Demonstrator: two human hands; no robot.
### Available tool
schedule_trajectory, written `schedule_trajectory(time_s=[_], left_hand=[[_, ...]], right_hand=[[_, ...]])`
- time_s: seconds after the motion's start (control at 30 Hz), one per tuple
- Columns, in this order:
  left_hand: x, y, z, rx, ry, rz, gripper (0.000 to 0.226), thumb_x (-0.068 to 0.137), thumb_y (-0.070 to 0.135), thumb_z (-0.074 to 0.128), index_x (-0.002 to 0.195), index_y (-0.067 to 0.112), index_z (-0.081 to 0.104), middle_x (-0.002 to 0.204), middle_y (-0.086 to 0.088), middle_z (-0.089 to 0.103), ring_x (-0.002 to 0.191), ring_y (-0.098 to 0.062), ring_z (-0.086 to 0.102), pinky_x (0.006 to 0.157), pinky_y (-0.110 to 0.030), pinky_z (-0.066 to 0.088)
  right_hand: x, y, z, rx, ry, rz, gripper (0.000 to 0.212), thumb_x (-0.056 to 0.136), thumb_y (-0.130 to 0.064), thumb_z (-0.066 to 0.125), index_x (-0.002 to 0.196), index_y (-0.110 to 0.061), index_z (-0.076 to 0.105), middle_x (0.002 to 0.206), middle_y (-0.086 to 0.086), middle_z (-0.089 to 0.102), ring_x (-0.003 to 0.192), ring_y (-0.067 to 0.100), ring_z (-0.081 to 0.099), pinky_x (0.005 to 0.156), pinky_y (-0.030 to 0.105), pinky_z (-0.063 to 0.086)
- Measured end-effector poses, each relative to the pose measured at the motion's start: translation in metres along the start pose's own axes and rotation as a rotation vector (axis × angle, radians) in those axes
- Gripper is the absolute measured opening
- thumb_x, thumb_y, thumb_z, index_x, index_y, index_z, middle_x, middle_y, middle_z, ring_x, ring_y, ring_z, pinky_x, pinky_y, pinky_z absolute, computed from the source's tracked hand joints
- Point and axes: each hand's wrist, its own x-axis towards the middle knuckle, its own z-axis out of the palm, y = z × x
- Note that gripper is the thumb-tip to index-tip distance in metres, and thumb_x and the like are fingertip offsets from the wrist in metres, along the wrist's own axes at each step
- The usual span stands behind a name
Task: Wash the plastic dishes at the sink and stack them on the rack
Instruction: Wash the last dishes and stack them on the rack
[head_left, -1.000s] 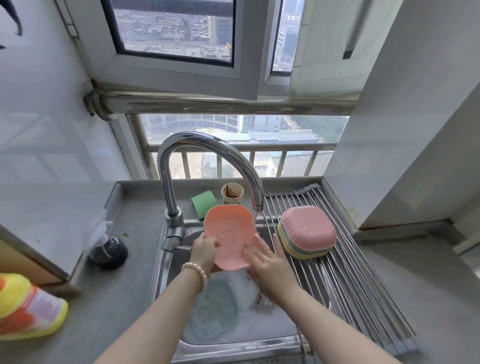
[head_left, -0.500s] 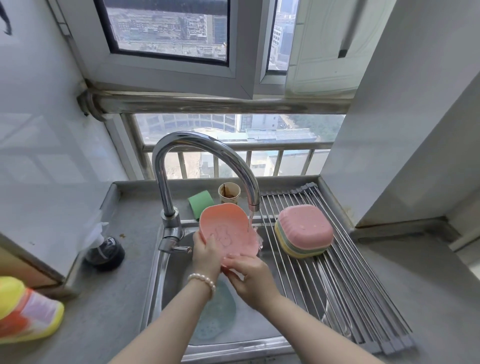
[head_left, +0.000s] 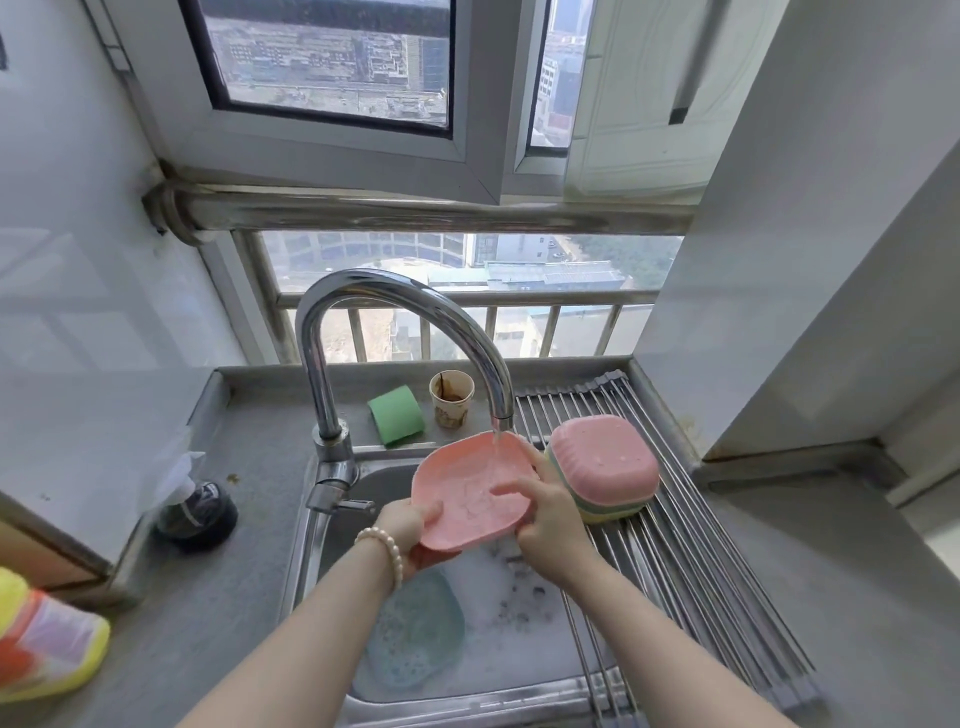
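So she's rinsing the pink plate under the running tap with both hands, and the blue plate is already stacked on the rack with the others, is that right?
Not quite. The blue plate is not on the rack; the head view shows it lying in the soapy sink, below the hands. The rest holds: left hand and right hand hold the pink plate under the tap.

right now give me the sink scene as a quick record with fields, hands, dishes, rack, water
left hand: left hand grips the near left edge of the pink dish
right hand: right hand holds the dish's right edge, thumb on its inner face
water: runs from the faucet onto the dish
in sink: teal dish lies in the soapy sink
rack: stack of upturned dishes, pink on top, sits on the roll-up rack
behind sink: green sponge, paper cup
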Motion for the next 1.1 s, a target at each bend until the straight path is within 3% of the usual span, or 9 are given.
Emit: schedule_trajectory(time_s=[0.17, 0.23, 0.37, 0.53, 0.63, 0.7, 0.8, 0.93, 1.1], left_hand=[[0.016, -0.032, 0.024, 0.034, 0.094, 0.081, 0.029, 0.078, 0.006, 0.077, 0.099, -0.010, 0.064, 0.081, -0.019, 0.068, 0.063, -0.028, 0.067, 0.052, -0.039, 0.059], [0.014, -0.039, 0.030, 0.094, 0.115, 0.167, 0.034, 0.069, 0.005, 0.083, 0.097, -0.005, 0.066, 0.088, -0.018, 0.070, 0.078, -0.029, 0.068, 0.070, -0.043, 0.060], [0.010, -0.034, 0.031, 0.185, 0.087, 0.377, 0.054, 0.069, -0.020, 0.068, 0.110, 0.011, 0.055, 0.109, -0.015, 0.065, 0.097, -0.029, 0.065, 0.083, -0.047, 0.056], [-0.015, -0.005, 0.022, 0.279, -0.098, 0.534, 0.088, 0.071, -0.026, 0.052, 0.138, 0.030, 0.040, 0.119, -0.002, 0.055, 0.107, -0.021, 0.057, 0.080, -0.036, 0.056], [-0.016, 0.010, 0.014, 0.460, 0.002, 0.495, 0.072, 0.080, -0.005, 0.064, 0.142, 0.020, 0.037, 0.130, -0.004, 0.048, 0.116, -0.022, 0.050, 0.097, -0.041, 0.046], [-0.006, 0.019, 0.009, 0.582, 0.077, 0.369, 0.061, 0.086, 0.005, 0.061, 0.142, 0.013, 0.037, 0.130, -0.011, 0.050, 0.106, -0.027, 0.056, 0.088, -0.041, 0.050], [0.007, 0.022, 0.005, 0.710, 0.117, 0.198, 0.040, 0.090, 0.008, 0.054, 0.127, -0.007, 0.050, 0.115, -0.020, 0.058, 0.101, -0.032, 0.059, 0.091, -0.046, 0.051], [0.014, -0.002, 0.000, 0.652, 0.009, 0.026, 0.041, 0.082, 0.017, 0.058, 0.115, -0.009, 0.058, 0.098, -0.020, 0.061, 0.084, -0.033, 0.066, 0.077, -0.048, 0.058], [0.025, -0.028, 0.006, 0.630, 0.175, 0.282, 0.007, 0.092, 0.019, 0.055, 0.092, 0.012, 0.055, 0.105, -0.016, 0.064, 0.098, -0.032, 0.061, 0.086, -0.044, 0.052]], right_hand=[[-0.005, -0.018, -0.019, 0.464, -0.023, 0.263, 0.060, 0.071, -0.007, 0.047, 0.130, -0.018, 0.055, 0.150, -0.008, 0.030, 0.120, -0.009, 0.034, 0.105, 0.020, 0.032], [-0.007, -0.015, -0.019, 0.382, 0.004, 0.277, 0.066, 0.078, -0.017, 0.053, 0.142, -0.017, 0.041, 0.145, -0.010, 0.033, 0.125, -0.014, 0.028, 0.108, 0.014, 0.024], [-0.015, 0.010, 0.000, 0.082, 0.073, 0.335, 0.077, 0.090, -0.008, 0.057, 0.153, -0.021, 0.015, 0.150, 0.005, 0.036, 0.136, 0.020, 0.037, 0.112, 0.032, 0.029], [-0.023, 0.008, 0.018, 0.339, 0.101, 0.514, 0.072, 0.092, 0.007, 0.041, 0.149, -0.030, 0.018, 0.131, -0.001, 0.045, 0.098, 0.022, 0.063, 0.073, 0.022, 0.052], [-0.021, 0.000, 0.028, 0.418, 0.002, 0.593, 0.065, 0.091, 0.008, 0.036, 0.148, -0.023, 0.028, 0.132, -0.001, 0.048, 0.095, 0.022, 0.065, 0.066, 0.022, 0.051], [-0.015, -0.004, 0.023, 0.450, -0.089, 0.718, 0.067, 0.084, 0.010, 0.034, 0.144, -0.020, 0.038, 0.111, 0.012, 0.059, 0.051, 0.024, 0.062, 0.036, 0.024, 0.042], [0.000, -0.013, -0.001, 0.316, -0.198, 0.799, 0.052, 0.086, 0.001, 0.037, 0.135, -0.012, 0.048, 0.075, 0.018, 0.057, 0.029, 0.020, 0.049, 0.030, 0.015, 0.026], [0.016, -0.034, -0.027, 0.014, -0.245, 0.668, 0.057, 0.083, -0.005, 0.032, 0.137, -0.017, 0.045, 0.107, 0.016, 0.060, 0.053, 0.025, 0.059, 0.038, 0.022, 0.039], [0.008, -0.041, -0.023, -0.240, -0.183, 0.319, 0.082, 0.081, 0.008, 0.035, 0.152, -0.029, 0.018, 0.128, 0.011, 0.058, 0.108, 0.027, 0.056, 0.089, 0.034, 0.045]])
